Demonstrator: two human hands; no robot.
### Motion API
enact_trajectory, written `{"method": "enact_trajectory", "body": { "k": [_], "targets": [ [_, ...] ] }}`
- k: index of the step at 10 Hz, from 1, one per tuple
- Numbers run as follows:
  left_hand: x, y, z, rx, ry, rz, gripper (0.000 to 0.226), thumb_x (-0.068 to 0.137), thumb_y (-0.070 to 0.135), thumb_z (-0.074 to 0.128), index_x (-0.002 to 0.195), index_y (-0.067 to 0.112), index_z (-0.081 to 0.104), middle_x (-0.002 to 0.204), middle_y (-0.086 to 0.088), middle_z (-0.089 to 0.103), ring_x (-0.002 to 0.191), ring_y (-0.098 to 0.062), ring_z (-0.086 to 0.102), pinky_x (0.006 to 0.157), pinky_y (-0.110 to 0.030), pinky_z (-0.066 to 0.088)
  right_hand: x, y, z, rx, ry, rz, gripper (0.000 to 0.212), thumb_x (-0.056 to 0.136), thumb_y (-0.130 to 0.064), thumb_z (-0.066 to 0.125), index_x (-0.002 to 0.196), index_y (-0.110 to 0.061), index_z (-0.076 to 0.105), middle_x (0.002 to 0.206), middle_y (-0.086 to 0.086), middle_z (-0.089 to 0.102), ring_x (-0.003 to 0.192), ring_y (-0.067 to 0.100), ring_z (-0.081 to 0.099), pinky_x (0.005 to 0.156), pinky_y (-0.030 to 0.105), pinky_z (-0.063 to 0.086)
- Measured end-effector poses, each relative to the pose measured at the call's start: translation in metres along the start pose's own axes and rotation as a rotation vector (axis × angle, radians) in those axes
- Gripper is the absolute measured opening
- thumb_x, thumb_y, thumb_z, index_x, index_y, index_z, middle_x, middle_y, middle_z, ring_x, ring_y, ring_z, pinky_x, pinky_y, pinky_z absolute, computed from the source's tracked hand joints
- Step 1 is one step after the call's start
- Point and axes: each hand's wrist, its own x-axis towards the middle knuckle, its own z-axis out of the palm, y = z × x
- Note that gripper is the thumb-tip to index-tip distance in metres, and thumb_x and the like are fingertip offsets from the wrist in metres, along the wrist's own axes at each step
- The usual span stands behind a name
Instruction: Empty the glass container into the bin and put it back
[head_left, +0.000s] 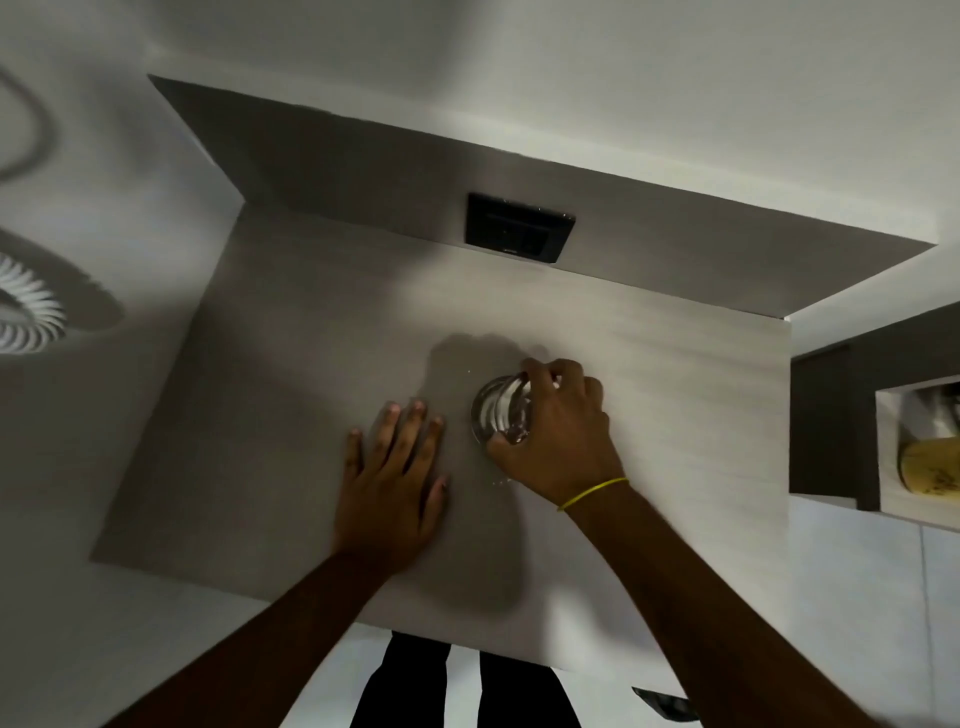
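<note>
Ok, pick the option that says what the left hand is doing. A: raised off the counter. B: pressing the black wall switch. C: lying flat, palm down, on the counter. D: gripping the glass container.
C: the left hand lies flat with fingers spread on the counter, beside the glass container that the right hand grips.

A pale grey countertop (291, 415) with a faint streaked grain is filling the middle of the view, running back to a darker upstand behind it. A glass container (500, 410) is standing upright on it, right of centre. The right hand (558, 436) is wrapping around the container from the right, thumb at the near side and fingers over the far rim. The left hand (389, 488) is lying flat on the surface, palm down and fingers spread, just beside the container and apart from it. A few small white specks (500, 482) are sitting on the surface near the container's base. Shadows of the hands are falling across the counter.
</note>
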Motion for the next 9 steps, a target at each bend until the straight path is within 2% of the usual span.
{"method": "enact_trajectory", "body": {
  "k": [2,5,6,7,8,9],
  "targets": [
    [0.0,0.0,0.0,-0.013,0.006,-0.004,0.073,0.107,0.053,0.041,0.173,0.024,0.028,0.183,-0.004,0.019,0.17,-0.03,0.013,0.129,-0.065,0.017,0.011,-0.012,0.016,-0.137,-0.041,-0.07,0.094,0.069,-0.052,0.076,0.153,-0.021,0.045,0.148,0.01,0.043,0.135,0.04,0.043,0.1,0.055,0.053],
    [-0.001,0.001,-0.001,-0.014,-0.012,-0.009,0.073,0.107,0.054,0.041,0.173,0.025,0.026,0.184,-0.004,0.017,0.171,-0.03,0.011,0.13,-0.066,0.018,0.014,-0.011,0.031,-0.207,-0.047,-0.085,0.09,0.071,-0.049,0.074,0.152,-0.022,0.046,0.148,0.01,0.042,0.134,0.04,0.043,0.101,0.053,0.052],
    [0.001,0.001,0.001,-0.017,-0.028,-0.003,0.073,0.108,0.054,0.04,0.173,0.026,0.025,0.184,-0.004,0.017,0.171,-0.03,0.01,0.13,-0.067,0.018,0.016,-0.011,0.032,-0.218,-0.05,-0.092,0.092,0.07,-0.051,0.073,0.153,-0.024,0.045,0.149,0.009,0.042,0.135,0.04,0.043,0.1,0.053,0.051],
    [0.0,0.002,-0.008,0.003,-0.071,0.006,0.072,0.108,0.055,0.039,0.173,0.024,0.029,0.182,-0.007,0.021,0.169,-0.032,0.016,0.128,-0.071,0.019,0.006,-0.012,0.027,-0.226,-0.034,-0.083,0.097,0.07,-0.061,0.067,0.157,-0.03,0.038,0.159,0.007,0.038,0.143,0.04,0.039,0.102,0.059,0.048],
    [0.013,0.004,-0.028,0.029,-0.026,0.002,0.07,0.109,0.055,0.04,0.17,0.021,0.035,0.181,-0.008,0.025,0.169,-0.032,0.02,0.127,-0.075,0.019,0.004,-0.013,0.001,-0.225,0.089,-0.098,0.097,0.074,-0.071,0.054,0.161,-0.035,0.029,0.17,0.006,0.033,0.152,0.041,0.034,0.107,0.065,0.047],
    [0.044,0.011,-0.085,-0.013,0.153,0.072,0.075,0.108,0.053,0.044,0.174,0.022,0.025,0.184,-0.005,0.015,0.17,-0.029,0.013,0.129,-0.072,0.015,-0.009,-0.021,-0.053,-0.221,0.288,-0.125,0.097,0.082,-0.071,0.051,0.166,-0.03,0.026,0.177,0.009,0.022,0.161,0.041,0.024,0.116,0.066,0.04]
  ]
}}
